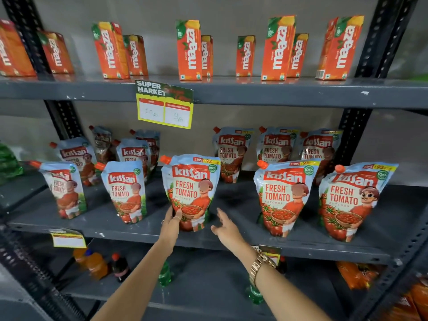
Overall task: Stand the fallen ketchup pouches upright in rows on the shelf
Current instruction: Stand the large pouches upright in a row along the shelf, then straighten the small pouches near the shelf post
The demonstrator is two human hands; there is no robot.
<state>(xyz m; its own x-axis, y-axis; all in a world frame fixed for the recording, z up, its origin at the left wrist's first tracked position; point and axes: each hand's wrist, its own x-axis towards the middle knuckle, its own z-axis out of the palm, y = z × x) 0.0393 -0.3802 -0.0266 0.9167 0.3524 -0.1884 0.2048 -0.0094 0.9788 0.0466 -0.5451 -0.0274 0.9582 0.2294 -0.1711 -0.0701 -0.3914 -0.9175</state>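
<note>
shelf (231, 242) | left hand (172, 222) touching pouch (191, 191) | right hand (225, 228) spread, apart

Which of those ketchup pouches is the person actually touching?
The middle pouch of the front row. The left hand rests on its lower left edge; the right hand hovers open beside it, touching nothing. All other pouches stand untouched.

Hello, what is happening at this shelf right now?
A person is tidying ketchup pouches on the middle shelf of a store rack. The left hand touches the lower left side of the centre front pouch, which stands upright. The right hand is open just beside that pouch, not touching it. The other pouches in view also stand upright, in a front row and a back row. Juice cartons stand on the shelf above.
</note>
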